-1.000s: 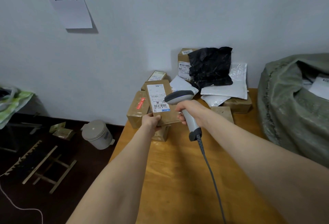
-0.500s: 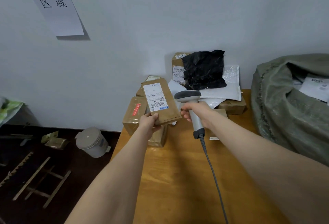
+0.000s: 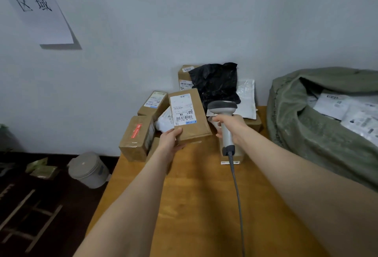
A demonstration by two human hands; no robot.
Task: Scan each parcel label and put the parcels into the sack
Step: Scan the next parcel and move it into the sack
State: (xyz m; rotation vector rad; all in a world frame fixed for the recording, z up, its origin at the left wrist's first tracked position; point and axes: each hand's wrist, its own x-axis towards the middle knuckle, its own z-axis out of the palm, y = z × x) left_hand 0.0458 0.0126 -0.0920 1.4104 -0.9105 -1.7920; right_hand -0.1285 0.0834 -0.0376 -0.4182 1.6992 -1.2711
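Left hand point(image 3: 170, 140) is pinching the lower left corner of a flat brown parcel point(image 3: 191, 126), thumb lying on the front face and the other fingers curling behind it. The parcel is hanging above the far end of the wooden table point(image 3: 204, 205), tilted back and a little to the left, its white label point(image 3: 182, 108) with the barcode facing the camera. Right hand point(image 3: 231, 127) is wrapping its fingers round the handle of a grey scanner point(image 3: 222, 108), which is standing upright just to the right of the parcel; whether the two are touching cannot be told. A grey cable point(image 3: 237, 195) is running from the handle's base down over the table toward the camera. Behind the parcel, more parcels are sitting piled against the wall: a box with red tape point(image 3: 139, 136) at the table's left corner, a labelled box point(image 3: 153, 103) above it, a tall box point(image 3: 184, 77) at the back, and a crumpled black bag point(image 3: 216, 83) lying over white mailers point(image 3: 246, 99). The green sack point(image 3: 306, 134) is slumping on the right side of the table, mouth open, with white labelled packets point(image 3: 347, 109) lying inside. On the floor to the left a small lidded bin point(image 3: 88, 169) is standing beside the table. A paper sign point(image 3: 36, 5) is hanging on the wall at upper left.
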